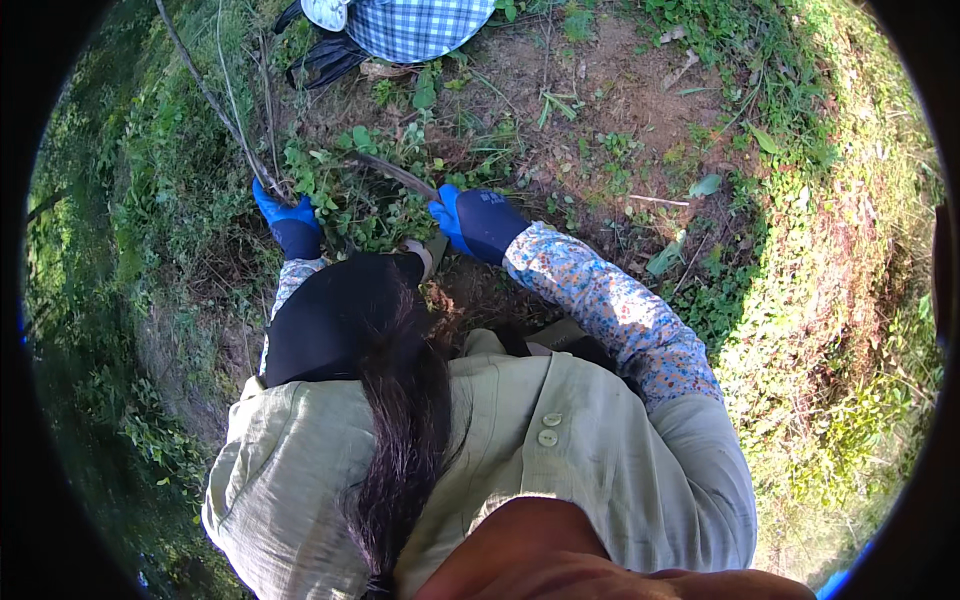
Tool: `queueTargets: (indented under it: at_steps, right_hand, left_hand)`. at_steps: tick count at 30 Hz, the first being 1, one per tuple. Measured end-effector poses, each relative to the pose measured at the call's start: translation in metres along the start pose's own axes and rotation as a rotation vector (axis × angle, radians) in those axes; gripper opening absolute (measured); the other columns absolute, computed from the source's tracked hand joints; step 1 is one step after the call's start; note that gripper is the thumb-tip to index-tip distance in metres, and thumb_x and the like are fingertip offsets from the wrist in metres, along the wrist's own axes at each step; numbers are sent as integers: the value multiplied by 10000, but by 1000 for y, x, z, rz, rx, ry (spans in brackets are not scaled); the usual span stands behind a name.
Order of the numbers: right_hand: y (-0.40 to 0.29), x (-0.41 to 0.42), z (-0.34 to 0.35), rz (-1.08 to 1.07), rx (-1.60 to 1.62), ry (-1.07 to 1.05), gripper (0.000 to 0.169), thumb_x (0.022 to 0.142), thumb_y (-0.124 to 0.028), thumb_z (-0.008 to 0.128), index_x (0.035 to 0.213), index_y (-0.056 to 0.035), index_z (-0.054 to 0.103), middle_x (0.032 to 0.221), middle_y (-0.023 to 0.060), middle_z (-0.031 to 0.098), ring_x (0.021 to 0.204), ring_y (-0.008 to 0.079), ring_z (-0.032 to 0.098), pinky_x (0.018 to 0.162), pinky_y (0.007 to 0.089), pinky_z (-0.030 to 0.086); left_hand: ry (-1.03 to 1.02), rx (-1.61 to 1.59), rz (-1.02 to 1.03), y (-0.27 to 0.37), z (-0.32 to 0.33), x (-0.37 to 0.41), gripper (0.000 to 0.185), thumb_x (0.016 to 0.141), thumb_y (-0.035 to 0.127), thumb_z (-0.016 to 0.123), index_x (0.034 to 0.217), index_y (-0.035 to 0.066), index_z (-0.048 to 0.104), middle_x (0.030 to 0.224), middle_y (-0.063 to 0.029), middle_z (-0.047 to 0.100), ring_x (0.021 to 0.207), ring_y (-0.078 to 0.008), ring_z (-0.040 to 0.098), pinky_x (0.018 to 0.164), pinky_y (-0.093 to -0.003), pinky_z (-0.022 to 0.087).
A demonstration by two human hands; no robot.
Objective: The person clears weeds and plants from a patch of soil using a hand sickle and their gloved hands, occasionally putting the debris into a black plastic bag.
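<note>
My left hand, in a blue coated glove, is closed round the base of several thin woody stems that rise towards the upper left. Leafy green weeds grow right beside it. My right hand, gloved alike, grips the end of a dark, slender, slightly curved tool or stick; its far end reaches into the weeds between my hands, and its kind cannot be told. Floral sleeves cover both forearms. Part of a shoe or boot shows below the weeds.
A blue-and-white checked cloth item lies at the top, beside a black plastic bag and a pale round object. Dense undergrowth stands on the left. Brown soil with scattered leaves and twigs slopes at the upper right.
</note>
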State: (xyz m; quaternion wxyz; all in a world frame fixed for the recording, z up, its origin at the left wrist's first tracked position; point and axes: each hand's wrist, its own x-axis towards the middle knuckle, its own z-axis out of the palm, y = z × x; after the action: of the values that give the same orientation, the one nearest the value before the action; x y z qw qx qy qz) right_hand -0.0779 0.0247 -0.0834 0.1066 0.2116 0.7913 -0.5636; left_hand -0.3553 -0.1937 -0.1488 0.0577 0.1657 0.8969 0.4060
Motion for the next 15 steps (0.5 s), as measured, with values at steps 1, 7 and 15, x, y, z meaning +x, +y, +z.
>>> queueTargets:
  at_steps: [1, 7, 15]
  right_hand:
    - [9, -14, -8, 6, -42, -29, 232, 921, -244, 479, 944, -20, 531, 804, 167, 645, 712, 340, 624, 599, 446, 467]
    - [83, -130, -62, 426, -31, 365, 303, 949, -294, 451, 1071, -39, 557, 800, 142, 665, 757, 313, 652, 642, 418, 478]
    - [147, -168, -61, 370, 383, 676, 211, 962, -236, 462, 946, -52, 565, 611, -31, 427, 516, 80, 377, 474, 220, 323]
  left_hand:
    - [60, 81, -97, -21, -11, 2, 920, 667, -91, 701, 1431, 87, 219, 1348, -175, 418, 1206, -296, 448, 1002, -377, 384]
    - [22, 644, -1169, -109, -109, 9, 642, 762, 255, 719, 1305, 76, 426, 1274, -226, 500, 1100, -335, 561, 924, -445, 451]
    - [-155, 868, 698, 124, 4, 47, 431, 814, 359, 648, 1063, 11, 594, 1086, -183, 611, 946, -365, 610, 796, -437, 498]
